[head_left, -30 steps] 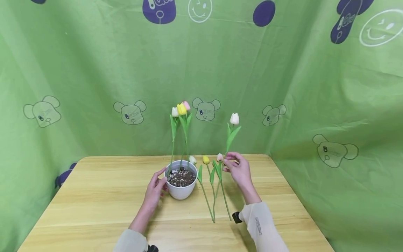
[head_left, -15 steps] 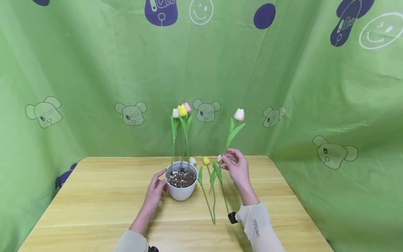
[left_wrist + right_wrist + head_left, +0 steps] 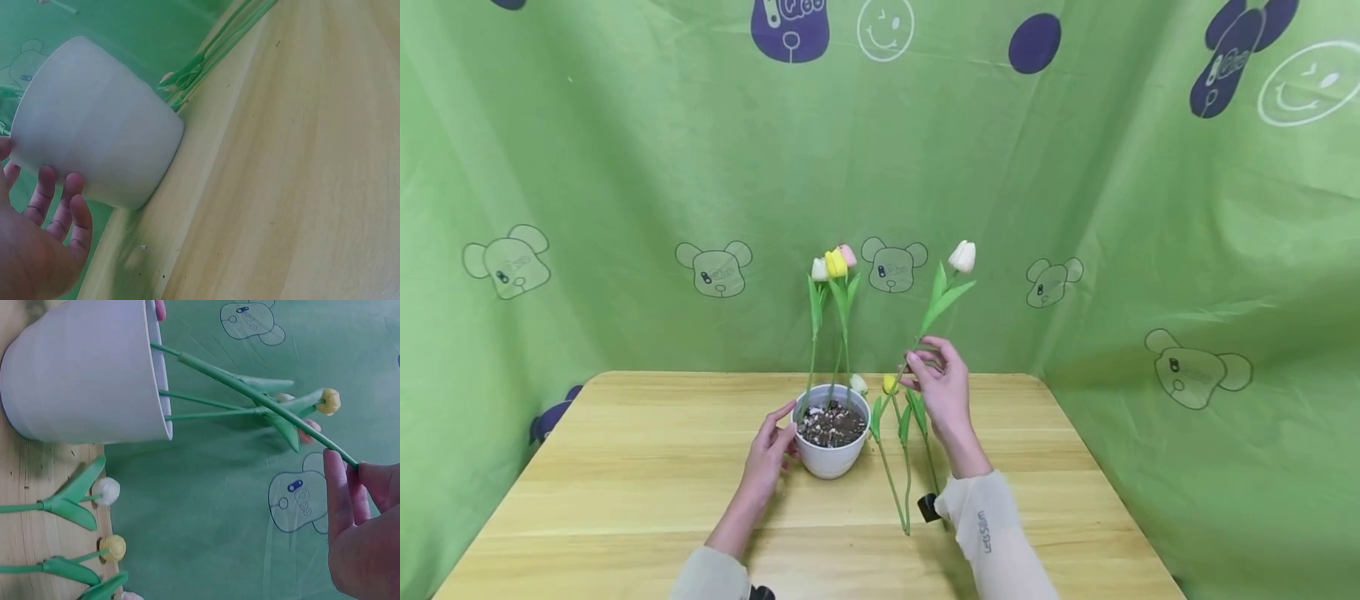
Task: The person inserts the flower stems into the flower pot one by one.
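My left hand (image 3: 765, 457) holds the left side of a white flower pot (image 3: 830, 458); in the left wrist view its fingers (image 3: 65, 206) curve against the pot's wall. Soil (image 3: 833, 423) fills the pot, and a white tulip (image 3: 819, 268), a yellow tulip (image 3: 836, 263) and a pink tulip (image 3: 847, 255) stand in it, artificial-looking. With thumb and fingertips, my right hand (image 3: 943, 392) pinches the green stem of a pale pinkish-white tulip (image 3: 962, 257). That stem leans down to the left; its lower end (image 3: 181, 357) shows in front of the potted stems, apart from the soil.
On the wooden table (image 3: 647, 467), right of the pot, lie a white tulip (image 3: 859, 383), a yellow tulip (image 3: 890, 383) and a third one (image 3: 131, 595), its bloom mostly hidden behind my right hand. A green printed curtain (image 3: 925, 167) surrounds the table's back and sides.
My right hand has lifted the pale tulip and carried it left toward the pot, its stem tilting more. My left hand stays on the pot.
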